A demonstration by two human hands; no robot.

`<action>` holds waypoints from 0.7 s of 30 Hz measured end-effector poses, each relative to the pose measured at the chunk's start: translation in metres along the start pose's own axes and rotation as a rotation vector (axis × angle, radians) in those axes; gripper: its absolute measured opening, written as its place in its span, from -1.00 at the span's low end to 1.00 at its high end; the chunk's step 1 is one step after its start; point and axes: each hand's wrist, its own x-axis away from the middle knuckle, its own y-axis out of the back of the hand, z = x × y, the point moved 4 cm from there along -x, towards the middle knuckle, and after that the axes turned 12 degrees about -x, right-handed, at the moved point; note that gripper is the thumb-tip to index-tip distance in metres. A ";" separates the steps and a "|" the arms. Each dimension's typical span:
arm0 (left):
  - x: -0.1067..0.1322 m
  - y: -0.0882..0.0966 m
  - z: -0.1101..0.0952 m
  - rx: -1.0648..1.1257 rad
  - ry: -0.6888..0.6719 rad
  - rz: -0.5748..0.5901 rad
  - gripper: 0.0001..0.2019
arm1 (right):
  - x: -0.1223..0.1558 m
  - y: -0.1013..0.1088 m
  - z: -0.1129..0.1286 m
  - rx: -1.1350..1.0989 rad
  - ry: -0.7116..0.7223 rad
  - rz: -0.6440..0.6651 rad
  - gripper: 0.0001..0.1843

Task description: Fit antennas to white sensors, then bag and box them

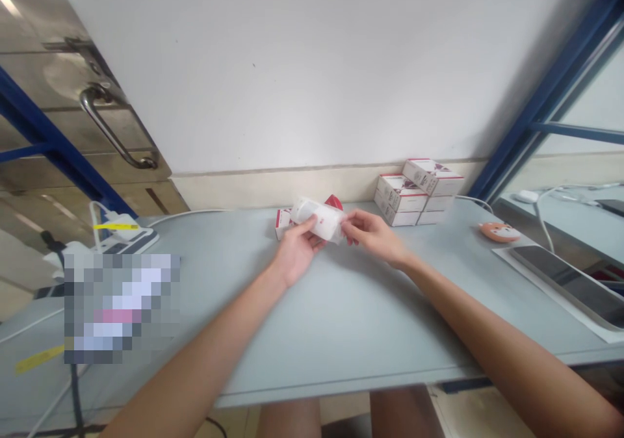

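Above the table, my left hand [297,251] is closed around a white rounded device in a clear plastic bag [322,222], which has a small red mark on its face. My right hand [368,233] is closed at the bag's right end, with thumb and fingers pinching the plastic. Just behind the device, and partly hidden by it, sits a small white box [283,222] with red edges. A red piece [334,201] shows above the device; whether it belongs to that box I cannot tell.
Several white printed boxes [402,201] are stacked against the wall. To the right lie an orange mouse [500,231] and a dark slab-like device [568,282] on a white sheet. A power strip [129,240] with cables and a pixelated area occupy the left side of the grey table [341,340].
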 end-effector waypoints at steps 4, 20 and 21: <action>0.000 -0.001 -0.003 0.026 -0.016 -0.012 -0.66 | 0.000 0.002 0.001 -0.028 -0.012 -0.065 -0.67; 0.008 -0.012 -0.004 -0.107 -0.160 -0.012 -0.49 | 0.001 -0.011 -0.006 -0.380 -0.057 -0.062 -0.55; 0.007 -0.013 -0.004 -0.109 -0.162 0.001 -0.50 | 0.000 -0.010 -0.008 -0.431 -0.067 -0.070 -0.56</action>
